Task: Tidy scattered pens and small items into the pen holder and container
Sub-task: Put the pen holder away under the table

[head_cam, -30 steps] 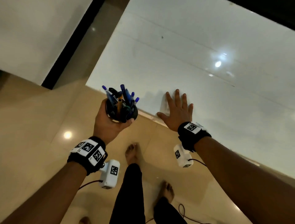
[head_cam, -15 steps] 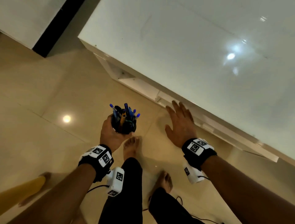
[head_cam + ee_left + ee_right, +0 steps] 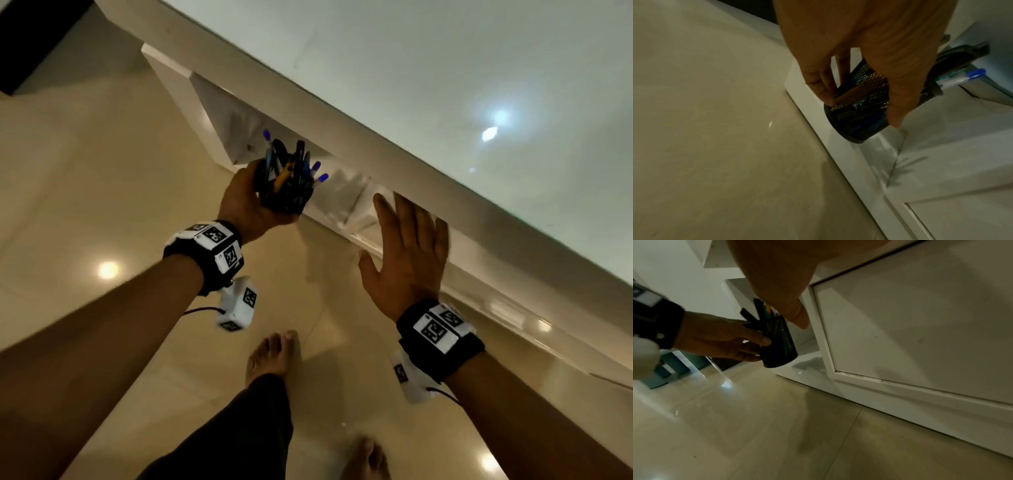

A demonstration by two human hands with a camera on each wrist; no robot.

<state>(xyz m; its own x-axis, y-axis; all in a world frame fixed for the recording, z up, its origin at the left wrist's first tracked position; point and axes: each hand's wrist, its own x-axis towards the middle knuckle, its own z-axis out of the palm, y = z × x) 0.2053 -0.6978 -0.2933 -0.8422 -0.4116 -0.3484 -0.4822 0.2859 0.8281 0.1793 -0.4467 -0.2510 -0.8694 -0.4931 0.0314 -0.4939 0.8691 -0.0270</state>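
Setting: glossy beige tiled floor (image 3: 102,171), with a low white cabinet (image 3: 342,113) running along its far edge; dim light, lamp reflections on the tiles.

Item 1, nearest: bare feet (image 3: 270,356) on the tiles, dark trouser legs below the arms.

Item 2: right hand (image 3: 407,260). Flat, fingers straight and together, palm down, holding nothing. It hovers near the cabinet's front edge, beside a closed white door panel (image 3: 920,321); whether it touches the cabinet cannot be told.

Item 3: left hand (image 3: 246,202). Fingers and thumb wrapped round the wall of a black mesh pen holder (image 3: 286,195). Arm outstretched, wrist bent forward.

Item 4: pen holder, full of pens (image 3: 298,164), mostly blue-capped, one yellow. Long axis tilted, mouth leaning away toward the cabinet. Its base hangs just above the lip of an open shelf recess (image 3: 941,162), apart from it, as the wrist views show.

Judgement: the holder lies ahead of the left hand, which alone carries it; setting it down calls for levelling it over the recess floor.
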